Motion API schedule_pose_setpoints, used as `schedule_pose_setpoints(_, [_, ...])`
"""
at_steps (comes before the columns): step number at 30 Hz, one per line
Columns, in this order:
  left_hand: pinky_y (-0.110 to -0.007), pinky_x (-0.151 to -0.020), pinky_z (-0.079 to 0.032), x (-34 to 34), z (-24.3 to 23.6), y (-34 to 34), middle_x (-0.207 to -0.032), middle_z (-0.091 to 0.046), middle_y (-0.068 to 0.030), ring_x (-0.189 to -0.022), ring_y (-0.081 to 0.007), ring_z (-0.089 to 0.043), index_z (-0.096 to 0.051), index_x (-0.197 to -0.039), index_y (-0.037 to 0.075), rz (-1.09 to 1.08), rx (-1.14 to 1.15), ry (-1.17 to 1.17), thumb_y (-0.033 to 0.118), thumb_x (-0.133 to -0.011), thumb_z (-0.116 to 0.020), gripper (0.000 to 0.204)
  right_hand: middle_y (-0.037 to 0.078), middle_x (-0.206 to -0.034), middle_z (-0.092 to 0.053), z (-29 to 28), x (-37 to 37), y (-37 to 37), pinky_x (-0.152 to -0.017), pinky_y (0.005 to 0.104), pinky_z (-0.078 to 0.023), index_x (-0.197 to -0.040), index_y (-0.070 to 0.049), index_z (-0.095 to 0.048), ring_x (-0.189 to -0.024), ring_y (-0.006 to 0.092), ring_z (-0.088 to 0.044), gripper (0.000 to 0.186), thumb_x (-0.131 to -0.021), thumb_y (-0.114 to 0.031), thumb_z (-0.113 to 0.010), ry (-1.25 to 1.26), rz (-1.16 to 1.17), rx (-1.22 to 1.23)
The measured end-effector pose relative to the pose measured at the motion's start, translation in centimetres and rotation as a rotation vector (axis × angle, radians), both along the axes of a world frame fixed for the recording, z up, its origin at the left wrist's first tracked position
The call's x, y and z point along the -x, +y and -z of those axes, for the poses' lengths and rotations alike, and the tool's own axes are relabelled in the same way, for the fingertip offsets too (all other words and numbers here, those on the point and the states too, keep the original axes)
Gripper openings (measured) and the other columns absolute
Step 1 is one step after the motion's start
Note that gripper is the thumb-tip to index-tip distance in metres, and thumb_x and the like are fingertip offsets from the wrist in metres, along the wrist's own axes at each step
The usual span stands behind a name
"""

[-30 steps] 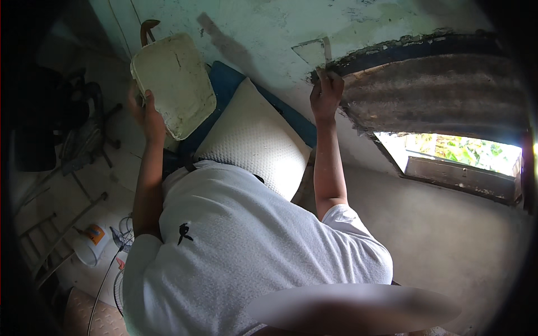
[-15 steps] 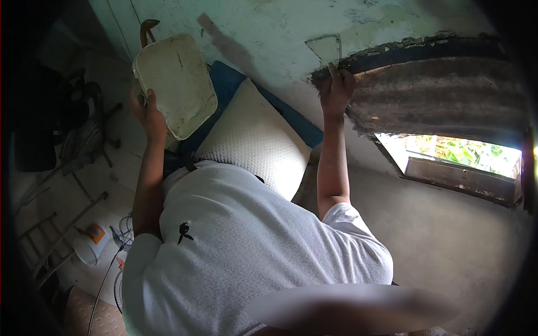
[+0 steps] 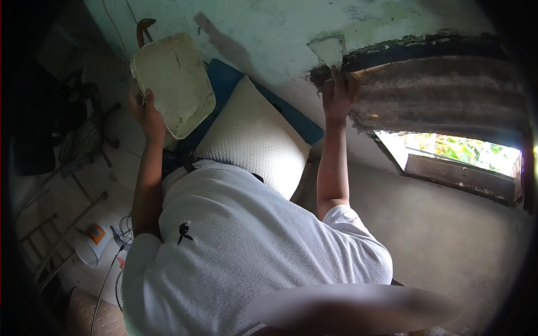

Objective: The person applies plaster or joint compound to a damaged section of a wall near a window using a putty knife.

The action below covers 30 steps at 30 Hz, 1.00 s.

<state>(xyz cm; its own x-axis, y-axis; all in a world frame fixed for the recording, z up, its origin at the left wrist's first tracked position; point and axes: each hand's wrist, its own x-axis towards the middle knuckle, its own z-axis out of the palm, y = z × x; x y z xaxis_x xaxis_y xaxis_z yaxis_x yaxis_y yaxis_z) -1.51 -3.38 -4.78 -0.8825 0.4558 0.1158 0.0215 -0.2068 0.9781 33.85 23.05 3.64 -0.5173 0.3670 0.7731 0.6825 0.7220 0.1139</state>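
Observation:
My left hand grips the near left edge of a pale, rounded-rectangular plastic lid, holding it tilted up beside the wall. Its face is smeared and a little dirty, and its border is crusted. In my right hand is a putty knife. The fingers close around its handle, which is mostly hidden. Its wide blade lies against the pale green wall, just above the broken, dark upper edge of a window opening.
Brown corrugated sheet covers most of the opening, with a bright gap below. Before me a white textured pillow leans on a blue board. At left are a metal ladder, a white bucket and a cable.
My right hand and the putty knife have shifted slightly right along the wall. The lid stays in my left hand, almost unmoved. The whole view has shifted a little.

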Motion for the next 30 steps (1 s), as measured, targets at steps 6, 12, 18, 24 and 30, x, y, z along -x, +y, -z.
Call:
schedule_pose_setpoints(6, [-0.040, -0.100, -0.040, 0.0, 0.2, 0.3, -0.131, -0.049, -0.0180, -0.119, -0.0264, -0.051, -0.038, -0.140, 0.000, -0.032, 0.030, 0.047, 0.028, -0.098, -0.057, 0.053, 0.010, -0.099, -0.056, -0.1, 0.9, 0.9, -0.079, 0.0442, -0.048, -0.109, -0.014, -0.072, -0.092, 0.0314, -0.057, 0.038, -0.074, -0.001, -0.064, 0.013, -0.016, -0.044])
schedule_pose_setpoints(12, [-0.039, -0.100, -0.040, 0.2, 0.1, 0.4, -0.130, -0.051, -0.0177, -0.118, -0.0266, -0.052, -0.039, -0.139, -0.002, -0.044, 0.036, 0.037, 0.028, -0.098, -0.058, 0.054, 0.009, -0.101, -0.058, 2.2, -0.5, -1.7, -0.079, 0.0428, -0.049, -0.110, -0.014, -0.072, -0.093, 0.0298, -0.058, 0.038, -0.075, 0.000, -0.064, -0.012, 0.068, 0.033])
schedule_pose_setpoints(18, [-0.040, -0.101, -0.039, 0.3, 0.5, 0.7, -0.129, -0.050, -0.0173, -0.118, -0.0263, -0.051, -0.040, -0.138, -0.001, -0.019, -0.001, -0.003, 0.021, -0.098, -0.055, 0.048, 0.010, -0.100, -0.059, -0.3, 0.6, -1.4, -0.079, 0.0426, -0.052, -0.114, -0.014, -0.070, -0.094, 0.0297, -0.061, 0.040, -0.077, 0.000, -0.064, 0.001, 0.044, -0.009])
schedule_pose_setpoints(24, [-0.040, -0.101, -0.040, -0.4, -0.7, 0.6, -0.130, -0.050, -0.0181, -0.118, -0.0261, -0.051, -0.039, -0.139, 0.000, -0.011, 0.047, 0.042, 0.018, -0.098, -0.053, 0.047, 0.013, -0.102, -0.060, -1.6, 0.6, 0.5, -0.080, 0.0425, -0.053, -0.117, -0.013, -0.068, -0.093, 0.0316, -0.061, 0.041, -0.078, -0.002, -0.063, -0.018, 0.016, 0.030])
schedule_pose_setpoints(30, [-0.040, -0.101, -0.039, 0.0, -0.1, 0.3, -0.130, -0.050, -0.0178, -0.117, -0.0264, -0.052, -0.038, -0.139, 0.000, -0.031, 0.034, -0.038, 0.021, -0.099, -0.053, 0.048, 0.013, -0.105, -0.059, -0.6, -1.5, -1.1, -0.080, 0.0436, -0.053, -0.117, -0.012, -0.068, -0.095, 0.0321, -0.061, 0.040, -0.079, -0.004, -0.061, -0.054, 0.100, 0.043])
